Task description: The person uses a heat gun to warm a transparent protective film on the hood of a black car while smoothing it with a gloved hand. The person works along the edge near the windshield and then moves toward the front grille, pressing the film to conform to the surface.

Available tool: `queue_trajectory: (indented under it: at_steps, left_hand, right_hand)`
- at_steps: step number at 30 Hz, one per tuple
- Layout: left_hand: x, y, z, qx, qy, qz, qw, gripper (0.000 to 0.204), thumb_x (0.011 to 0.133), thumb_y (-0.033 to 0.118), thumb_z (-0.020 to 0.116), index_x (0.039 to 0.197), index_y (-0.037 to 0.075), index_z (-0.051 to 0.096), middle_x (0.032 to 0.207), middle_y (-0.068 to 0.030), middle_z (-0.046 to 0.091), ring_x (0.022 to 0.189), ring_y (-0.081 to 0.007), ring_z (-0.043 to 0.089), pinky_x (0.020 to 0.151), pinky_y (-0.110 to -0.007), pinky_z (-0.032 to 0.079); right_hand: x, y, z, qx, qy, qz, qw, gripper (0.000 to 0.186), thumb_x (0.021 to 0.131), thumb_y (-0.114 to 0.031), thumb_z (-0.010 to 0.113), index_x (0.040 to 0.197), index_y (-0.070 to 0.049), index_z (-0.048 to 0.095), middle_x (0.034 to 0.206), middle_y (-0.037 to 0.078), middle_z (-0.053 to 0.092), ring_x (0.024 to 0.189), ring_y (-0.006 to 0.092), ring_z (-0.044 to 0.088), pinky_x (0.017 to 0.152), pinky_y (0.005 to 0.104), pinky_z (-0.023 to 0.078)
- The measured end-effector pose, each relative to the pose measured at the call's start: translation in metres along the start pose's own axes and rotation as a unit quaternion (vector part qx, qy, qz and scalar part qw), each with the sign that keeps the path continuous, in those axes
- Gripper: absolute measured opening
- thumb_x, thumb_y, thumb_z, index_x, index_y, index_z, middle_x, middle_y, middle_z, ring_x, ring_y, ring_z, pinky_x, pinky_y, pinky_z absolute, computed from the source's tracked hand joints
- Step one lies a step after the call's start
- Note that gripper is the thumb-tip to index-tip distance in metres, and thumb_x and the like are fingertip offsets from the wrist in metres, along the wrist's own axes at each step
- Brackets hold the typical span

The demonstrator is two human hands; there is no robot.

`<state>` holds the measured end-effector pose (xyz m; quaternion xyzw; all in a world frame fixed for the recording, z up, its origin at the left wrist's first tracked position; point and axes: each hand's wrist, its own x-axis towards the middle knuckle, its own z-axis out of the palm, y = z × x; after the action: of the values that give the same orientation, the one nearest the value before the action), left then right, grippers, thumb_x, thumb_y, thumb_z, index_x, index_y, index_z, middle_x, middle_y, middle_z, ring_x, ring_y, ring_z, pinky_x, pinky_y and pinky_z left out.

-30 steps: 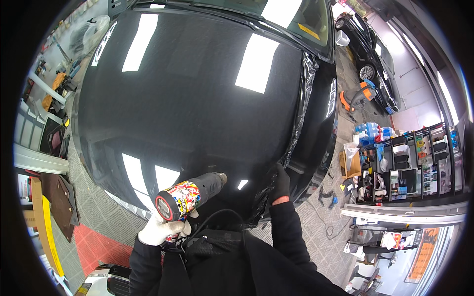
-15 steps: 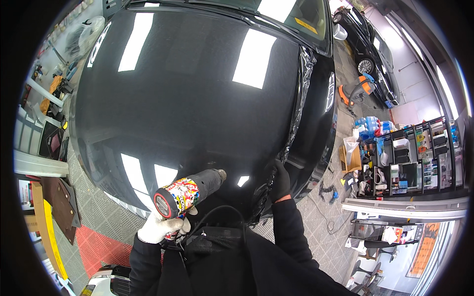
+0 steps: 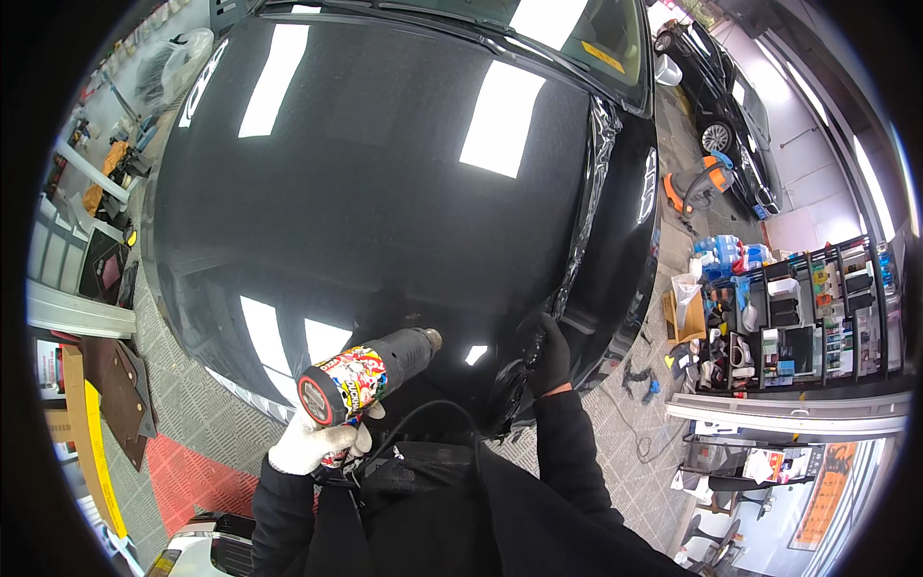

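Note:
My left hand (image 3: 312,445), in a white glove, is wrapped round the handle of a heat gun (image 3: 361,373) covered with colourful stickers. Its metal nozzle points right, just above the black car hood (image 3: 375,221). My right hand (image 3: 552,358), in a black glove, is at the hood's right front edge, closed on the loose border of glossy black film (image 3: 519,380); its fingertips are partly hidden. Crumpled film continues up the hood's right side toward the windshield. A black cord loops from the heat gun in front of my body.
An orange vacuum cleaner (image 3: 700,183) stands on the right near another black car (image 3: 721,115). Shelves (image 3: 803,317) with bottles and boxes, plus a cardboard box (image 3: 685,317), are at the right. A cord (image 3: 646,442) lies on the tiled floor. Brown mats (image 3: 113,389) lie left.
The view has shifted slightly, so the car appears a little lower and to the right. My right hand stays at the film's edge, where the film is bunched differently. The heat gun has hardly moved.

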<state>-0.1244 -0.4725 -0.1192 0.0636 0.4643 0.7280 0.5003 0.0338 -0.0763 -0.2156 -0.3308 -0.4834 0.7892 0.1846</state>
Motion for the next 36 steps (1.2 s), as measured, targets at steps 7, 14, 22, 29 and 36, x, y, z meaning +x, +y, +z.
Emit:
queue_trajectory:
  at_steps: [7, 14, 22, 29, 36]
  left_hand:
    - [0.000, -0.002, -0.004, 0.010, -0.012, -0.019, 1.000, 0.068, 0.079, 0.027, 0.090, 0.134, -0.003, 0.064, 0.107, -0.0126, 0.077, 0.076, -0.0179, 0.073, 0.070, -0.033, 0.061]
    - [0.003, -0.003, 0.001, 0.002, 0.015, -0.012, 1.000, 0.068, 0.078, 0.030, 0.091, 0.130, -0.005, 0.065, 0.095, -0.0117, 0.077, 0.072, -0.0183, 0.072, 0.068, -0.033, 0.060]
    - [0.003, -0.004, -0.004, 0.006, 0.021, -0.006, 1.000, 0.070, 0.077, 0.029, 0.091, 0.133, -0.003, 0.064, 0.108, -0.0132, 0.076, 0.074, -0.0181, 0.073, 0.069, -0.033, 0.061]
    - [0.002, -0.007, -0.004, 0.016, 0.006, 0.002, 1.000, 0.071, 0.078, 0.026, 0.090, 0.136, -0.003, 0.062, 0.111, -0.0137, 0.076, 0.077, -0.0189, 0.074, 0.071, -0.033, 0.062]
    - [0.003, -0.005, -0.004, 0.011, -0.016, -0.017, 1.000, 0.058, 0.080, 0.014, 0.081, 0.133, -0.002, 0.064, 0.112, -0.0144, 0.075, 0.078, -0.0197, 0.074, 0.073, -0.034, 0.061]
  right_hand:
    - [-0.003, 0.000, -0.001, 0.079, 0.004, 0.038, 0.996, 0.031, 0.113, -0.027, 0.051, 0.100, -0.004, 0.069, 0.088, 0.004, 0.068, 0.081, 0.0140, 0.067, 0.076, 0.0286, 0.054]
    - [0.007, 0.005, -0.013, 0.014, 0.040, 0.036, 0.998, 0.031, 0.112, -0.031, 0.058, 0.111, -0.004, 0.074, 0.099, 0.004, 0.075, 0.087, 0.0147, 0.072, 0.080, 0.0293, 0.057]
    - [0.016, -0.007, -0.047, -0.161, 0.138, 0.069, 0.975, 0.033, 0.108, -0.032, 0.064, 0.119, -0.002, 0.075, 0.102, 0.004, 0.075, 0.089, 0.0140, 0.070, 0.079, 0.0308, 0.056]
    - [0.023, 0.029, -0.059, -0.028, 0.207, -0.037, 0.977, 0.034, 0.097, -0.028, 0.076, 0.119, -0.001, 0.074, 0.103, 0.007, 0.074, 0.092, 0.0145, 0.067, 0.080, 0.0313, 0.054]
    - [0.055, -0.007, -0.031, -0.375, 0.366, -0.089, 0.847, 0.053, 0.087, -0.025, 0.083, 0.127, 0.005, 0.067, 0.114, 0.020, 0.076, 0.104, 0.0318, 0.074, 0.095, 0.0437, 0.055]
